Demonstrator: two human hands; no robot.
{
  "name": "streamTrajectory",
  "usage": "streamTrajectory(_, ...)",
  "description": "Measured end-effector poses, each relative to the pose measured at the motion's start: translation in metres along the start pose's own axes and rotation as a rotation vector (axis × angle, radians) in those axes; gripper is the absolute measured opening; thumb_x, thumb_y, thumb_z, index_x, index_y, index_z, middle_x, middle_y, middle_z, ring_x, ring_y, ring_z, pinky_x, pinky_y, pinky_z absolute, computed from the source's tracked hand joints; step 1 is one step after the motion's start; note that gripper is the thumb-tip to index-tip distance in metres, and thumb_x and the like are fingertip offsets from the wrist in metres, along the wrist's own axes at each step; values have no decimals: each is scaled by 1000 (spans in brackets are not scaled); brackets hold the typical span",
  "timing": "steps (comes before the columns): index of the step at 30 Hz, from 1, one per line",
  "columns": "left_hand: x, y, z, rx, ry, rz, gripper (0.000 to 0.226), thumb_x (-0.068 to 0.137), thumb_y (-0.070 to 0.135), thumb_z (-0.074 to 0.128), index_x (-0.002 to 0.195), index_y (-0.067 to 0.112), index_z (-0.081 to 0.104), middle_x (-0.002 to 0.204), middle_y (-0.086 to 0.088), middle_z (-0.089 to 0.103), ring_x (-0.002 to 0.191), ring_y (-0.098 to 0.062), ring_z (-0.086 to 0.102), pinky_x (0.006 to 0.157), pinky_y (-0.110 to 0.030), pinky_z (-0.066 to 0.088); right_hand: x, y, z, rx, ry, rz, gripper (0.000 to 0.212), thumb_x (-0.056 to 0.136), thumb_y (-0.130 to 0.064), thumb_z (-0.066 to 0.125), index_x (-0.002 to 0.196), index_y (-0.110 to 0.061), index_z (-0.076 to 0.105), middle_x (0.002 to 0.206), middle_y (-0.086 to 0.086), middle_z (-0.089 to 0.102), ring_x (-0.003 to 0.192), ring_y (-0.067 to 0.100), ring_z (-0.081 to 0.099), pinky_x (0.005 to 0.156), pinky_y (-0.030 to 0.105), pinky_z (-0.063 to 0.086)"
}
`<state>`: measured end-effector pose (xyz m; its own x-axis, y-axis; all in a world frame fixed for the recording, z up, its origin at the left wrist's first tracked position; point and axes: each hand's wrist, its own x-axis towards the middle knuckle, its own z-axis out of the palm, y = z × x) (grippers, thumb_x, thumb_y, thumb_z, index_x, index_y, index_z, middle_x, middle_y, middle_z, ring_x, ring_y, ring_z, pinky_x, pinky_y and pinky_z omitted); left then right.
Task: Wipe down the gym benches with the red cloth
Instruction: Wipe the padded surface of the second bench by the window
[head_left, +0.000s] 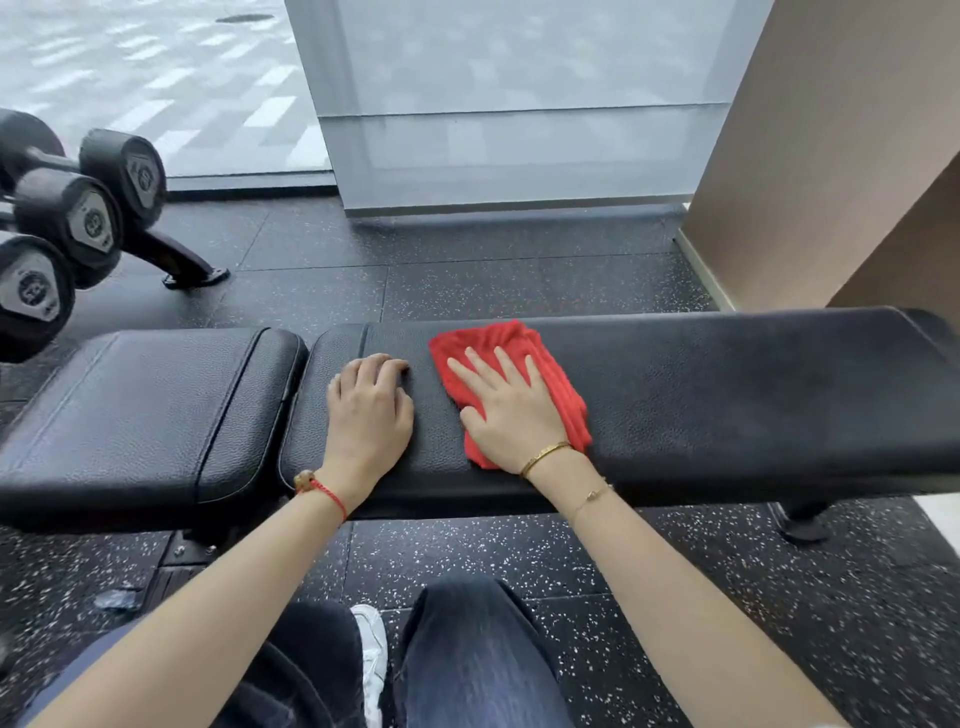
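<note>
Head cam looks straight down at one black gym bench (727, 395) with two pads: a short seat pad (140, 410) on the left and the long pad the hands are on. One red cloth (540, 374) lies folded and flat on the long pad near its left end, with the right hand (506, 410) pressing it down, fingers spread and straight. The left hand (370, 410) just rests on the pad beside the cloth, fingers curled under a bit, holding nothing. I'd say it's early or midway: no wet streaks show, so I can't tell what's already wiped. The seat pad and right stretch probably remain. Three dumbbells (72, 218) sit racked at far left.
</note>
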<state>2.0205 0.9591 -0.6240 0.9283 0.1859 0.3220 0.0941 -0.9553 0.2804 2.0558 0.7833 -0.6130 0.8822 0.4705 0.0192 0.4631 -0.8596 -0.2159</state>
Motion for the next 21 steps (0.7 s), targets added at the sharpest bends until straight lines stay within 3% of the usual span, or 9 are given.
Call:
streamTrajectory(5, -2, -1, 2, -19, 8, -8, 42, 86, 23, 43, 122, 12, 62, 128, -7, 60, 123, -32, 50, 106, -48, 36, -44, 18, -4, -10, 22, -49, 65, 89, -42, 34, 152, -41, 19, 161, -16, 16, 150, 16, 9, 122, 42, -1)
streamTrajectory(11, -3, -1, 3, -12, 18, -2, 43, 86, 23, 42, 123, 12, 62, 129, -7, 60, 123, -30, 50, 107, -48, 37, -23, 80, -20, -16, 14, 199, 60, 96, -39, 38, 152, -41, 18, 161, -15, 13, 150, 16, 8, 122, 44, 1)
streamTrajectory(15, -1, -1, 4, -17, 12, -16, 42, 86, 24, 43, 122, 14, 61, 129, -5, 59, 124, -28, 49, 108, -47, 35, 31, 73, -21, 13, 6, 317, 58, 97, -39, 32, 153, -40, 16, 162, -14, 9, 151, 19, 5, 121, 48, -4)
streamTrajectory(21, -1, -2, 6, -40, 16, -31, 35, 87, 19, 54, 121, 16, 61, 129, -4, 59, 125, -27, 48, 109, -46, 33, 53, 8, -5, 18, -22, 116, 58, 97, -40, 32, 153, -39, 15, 163, -12, 9, 151, 20, 3, 120, 50, -5)
